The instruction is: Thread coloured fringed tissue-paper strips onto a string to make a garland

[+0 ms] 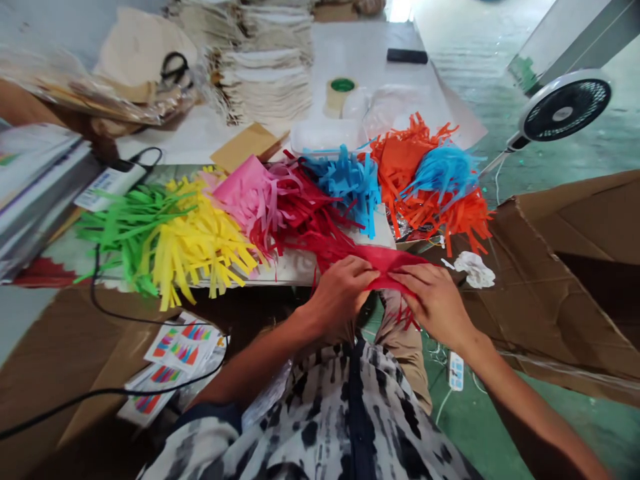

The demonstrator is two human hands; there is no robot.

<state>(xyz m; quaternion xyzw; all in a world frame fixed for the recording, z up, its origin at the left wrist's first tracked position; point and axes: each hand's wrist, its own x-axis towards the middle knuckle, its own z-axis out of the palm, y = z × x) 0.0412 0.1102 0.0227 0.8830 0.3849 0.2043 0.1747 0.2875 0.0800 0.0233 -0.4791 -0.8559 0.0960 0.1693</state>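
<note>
A person's left hand (340, 287) and right hand (435, 300) meet just off the near edge of a white table (350, 53), both gripping one red fringed sheet (385, 261). The left hand's fingers are curled tight around the sheet's near end. The right hand is flatter, its thumb and bent fingers pinching the paper, with red strips hanging below the palm. The sheet trails back onto the table into a red pile (300, 220). Along the table's near side lie heaps of cut paper fringe: green (125, 227) at its left end, then yellow (200, 247), pink (245, 190), the red pile, blue (350, 180) and orange (425, 200) at its right end. Further back on the table sit a roll of tape (340, 93), black-handled scissors (175, 67) and stacked cloth pieces (270, 73). A small white fan (565, 110) stands off the table's right side, above flattened cardboard (565, 267). Colour-printed sheets (180, 347) lie below the table's near edge, crossed by a black cable (125, 317).
</note>
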